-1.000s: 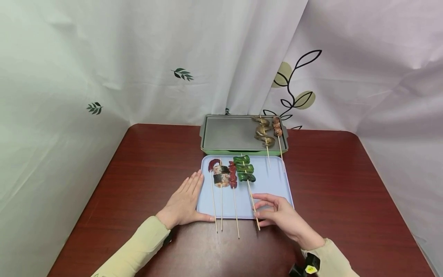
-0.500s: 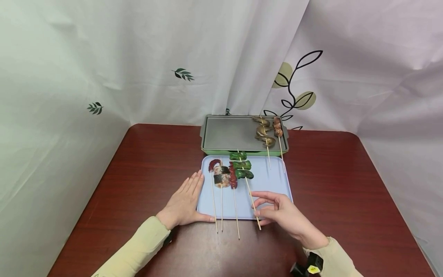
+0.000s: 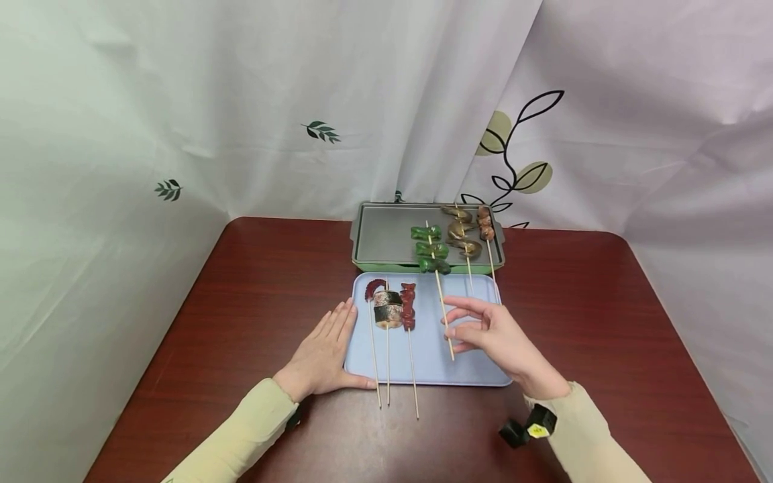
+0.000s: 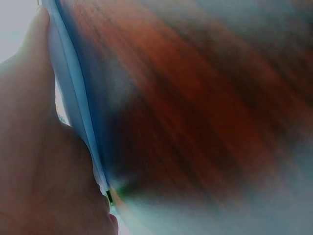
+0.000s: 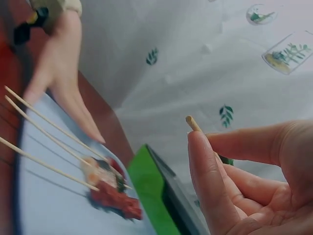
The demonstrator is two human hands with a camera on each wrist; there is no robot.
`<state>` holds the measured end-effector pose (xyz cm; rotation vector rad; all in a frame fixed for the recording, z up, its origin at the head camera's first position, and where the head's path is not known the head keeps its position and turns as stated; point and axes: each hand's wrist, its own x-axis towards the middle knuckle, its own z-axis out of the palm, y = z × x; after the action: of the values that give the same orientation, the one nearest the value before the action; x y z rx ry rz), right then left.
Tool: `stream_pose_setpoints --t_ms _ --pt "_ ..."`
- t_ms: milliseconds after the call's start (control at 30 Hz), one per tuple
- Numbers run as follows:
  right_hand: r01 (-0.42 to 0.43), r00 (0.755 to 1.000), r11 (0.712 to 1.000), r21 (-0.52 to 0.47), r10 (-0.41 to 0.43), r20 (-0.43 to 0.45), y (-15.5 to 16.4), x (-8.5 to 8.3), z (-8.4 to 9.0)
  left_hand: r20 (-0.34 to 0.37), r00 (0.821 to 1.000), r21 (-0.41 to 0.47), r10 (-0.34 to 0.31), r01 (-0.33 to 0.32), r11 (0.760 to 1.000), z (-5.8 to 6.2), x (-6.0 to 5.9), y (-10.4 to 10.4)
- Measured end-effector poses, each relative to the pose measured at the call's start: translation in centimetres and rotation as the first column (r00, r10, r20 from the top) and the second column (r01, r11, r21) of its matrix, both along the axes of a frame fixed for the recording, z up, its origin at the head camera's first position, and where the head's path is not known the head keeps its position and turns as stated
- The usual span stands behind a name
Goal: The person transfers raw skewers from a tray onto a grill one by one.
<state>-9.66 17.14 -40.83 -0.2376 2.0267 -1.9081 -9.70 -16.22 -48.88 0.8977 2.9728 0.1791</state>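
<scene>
My right hand (image 3: 498, 339) pinches the stick of a green pepper skewer (image 3: 431, 249) between thumb and fingers, above the light blue tray (image 3: 477, 372). The pepper pieces overlap the grill plate (image 3: 386, 235) in the head view; in the right wrist view the stick's end (image 5: 192, 122) pokes out past the thumb. My left hand (image 3: 323, 352) lies with straight fingers along the tray's left edge, thumb at its front corner. On the tray are a dark red curled skewer (image 3: 370, 290), a skewer of pale rolls with dark bands (image 3: 388, 308) and a red meat skewer (image 3: 408, 307).
A skewer of brown curled pieces (image 3: 461, 231) and a brown meat skewer (image 3: 486, 225) lie at the grill plate's right side, their sticks hanging over its front edge. The grill stands behind the tray on the dark red table (image 3: 272, 282), with a white curtain (image 3: 272, 100) behind.
My right hand has lifted the green pepper skewer off the tray and carried it forward, so its peppers are now over the grill plate. The left hand has stayed in place.
</scene>
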Motion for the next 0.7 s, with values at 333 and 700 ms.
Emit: stream_pose_setpoints --t_ms 333,700 --pt "0.086 0.996 0.996 0.007 -0.085 -0.028 0.2 -5.6 0.4 0.038 0.999 -0.035 0.007 -0.006 0.999 0.3 -0.2 0.2" --pt "0.087 0.995 0.991 0.104 -0.091 0.034 -1.2 -9.2 0.2 0.030 1.000 -0.008 0.009 -0.009 1.000 0.1 0.0 0.1"
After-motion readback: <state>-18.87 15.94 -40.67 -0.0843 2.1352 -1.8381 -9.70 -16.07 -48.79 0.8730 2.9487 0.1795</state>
